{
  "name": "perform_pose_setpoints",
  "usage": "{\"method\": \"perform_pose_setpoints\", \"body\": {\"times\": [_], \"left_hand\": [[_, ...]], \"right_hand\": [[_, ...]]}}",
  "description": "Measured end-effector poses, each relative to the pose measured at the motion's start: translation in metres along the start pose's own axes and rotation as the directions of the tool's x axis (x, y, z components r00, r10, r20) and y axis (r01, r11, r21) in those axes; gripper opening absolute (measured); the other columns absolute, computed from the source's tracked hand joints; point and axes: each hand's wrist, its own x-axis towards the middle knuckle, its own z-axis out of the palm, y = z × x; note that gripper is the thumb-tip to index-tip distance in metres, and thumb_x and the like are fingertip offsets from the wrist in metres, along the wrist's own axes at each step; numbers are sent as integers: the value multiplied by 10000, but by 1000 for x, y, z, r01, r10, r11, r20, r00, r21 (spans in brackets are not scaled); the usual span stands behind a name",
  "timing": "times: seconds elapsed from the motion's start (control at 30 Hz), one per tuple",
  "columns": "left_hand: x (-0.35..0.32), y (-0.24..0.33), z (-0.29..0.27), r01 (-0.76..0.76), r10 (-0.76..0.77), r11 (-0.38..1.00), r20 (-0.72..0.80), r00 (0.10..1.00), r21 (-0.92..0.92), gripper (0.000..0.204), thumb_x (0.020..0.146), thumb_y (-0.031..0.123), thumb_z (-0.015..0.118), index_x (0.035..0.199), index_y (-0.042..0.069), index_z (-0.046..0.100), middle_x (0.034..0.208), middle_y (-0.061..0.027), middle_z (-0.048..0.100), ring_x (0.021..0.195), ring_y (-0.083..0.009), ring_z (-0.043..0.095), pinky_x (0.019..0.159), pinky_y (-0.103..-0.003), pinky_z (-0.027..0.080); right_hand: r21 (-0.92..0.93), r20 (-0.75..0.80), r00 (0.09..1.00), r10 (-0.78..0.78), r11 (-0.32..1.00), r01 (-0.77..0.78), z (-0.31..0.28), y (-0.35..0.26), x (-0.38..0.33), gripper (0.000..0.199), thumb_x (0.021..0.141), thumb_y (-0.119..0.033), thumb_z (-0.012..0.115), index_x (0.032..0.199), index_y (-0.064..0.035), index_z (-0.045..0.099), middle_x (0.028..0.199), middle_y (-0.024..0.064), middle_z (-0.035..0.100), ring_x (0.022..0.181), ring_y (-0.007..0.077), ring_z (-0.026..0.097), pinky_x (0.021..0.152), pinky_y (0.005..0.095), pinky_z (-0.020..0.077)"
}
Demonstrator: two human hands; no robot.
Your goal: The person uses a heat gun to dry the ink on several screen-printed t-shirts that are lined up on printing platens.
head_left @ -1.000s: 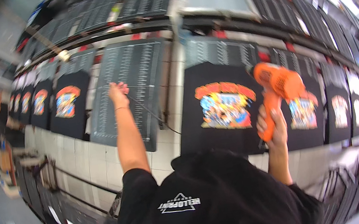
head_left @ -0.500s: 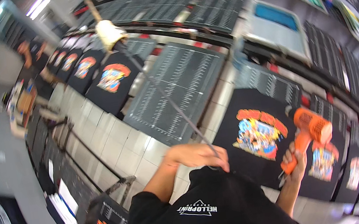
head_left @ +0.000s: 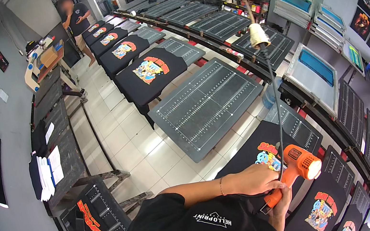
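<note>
My right hand point(head_left: 281, 205) is closed around the handle of an orange heat gun point(head_left: 295, 162). A black printed T-shirt point(head_left: 243, 149) lies on a platen below, its colourful print partly hidden by my left hand and the gun. The fingers of my left hand point(head_left: 255, 179) are closed on a dark cord point(head_left: 277, 120) right beside the gun's handle. That cord hangs from a cream-coloured connector point(head_left: 258, 35) overhead. Nearer me on the right, another black T-shirt point(head_left: 321, 212) carries the same kind of print.
Ahead of me stands a bare dark platen point(head_left: 207, 104) with white ruled marks. Several printed black T-shirts point(head_left: 151, 72) line the row beyond. Framed screens point(head_left: 312, 73) rest on the right. A worktable point(head_left: 64, 139) runs along the left; a person point(head_left: 77, 23) stands at the far end.
My view has turned. The heat gun and right hand have come closer to my body. My left hand has moved right with the cord, up to the gun's handle.
</note>
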Motion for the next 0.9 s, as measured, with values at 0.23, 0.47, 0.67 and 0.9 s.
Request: {"method": "perform_pose_setpoints", "body": {"times": [0.23,0.47,0.67,0.9], "left_hand": [[-12,-8,-12,-22,21,861,-8,1000,-507,405,992,365,560,874,-3,685,716,-91,684,605,-192,630,583,-348,470],[-30,-31,-41,52,-71,880,-23,997,-471,362,993,328,579,1036,-22,663,705,-49,624,625,-119,549,600,-286,455],[-41,-42,-75,249,-268,957,-120,956,-150,427,996,388,527,1102,-6,652,842,-155,695,769,-258,676,710,-378,514],[-101,-134,-106,838,-674,531,-536,509,128,544,956,471,533,1026,-51,669,943,-292,673,962,-451,642,847,-509,504]], "right_hand": [[4,78,997,-16,1000,16,10,-12,-10,497,918,-137,521,1358,10,346,1051,146,565,701,227,626,589,331,548],[-15,113,993,-15,1000,17,21,-22,-15,540,910,-110,521,1394,1,309,1056,156,565,697,225,632,577,333,549],[-34,67,997,-27,999,29,22,-20,-7,508,920,-128,527,1372,-5,331,1051,139,564,665,208,616,575,321,543],[-64,-13,999,-50,997,49,15,-14,4,359,933,-229,563,1196,-12,453,927,111,569,649,186,596,572,300,533]]}}
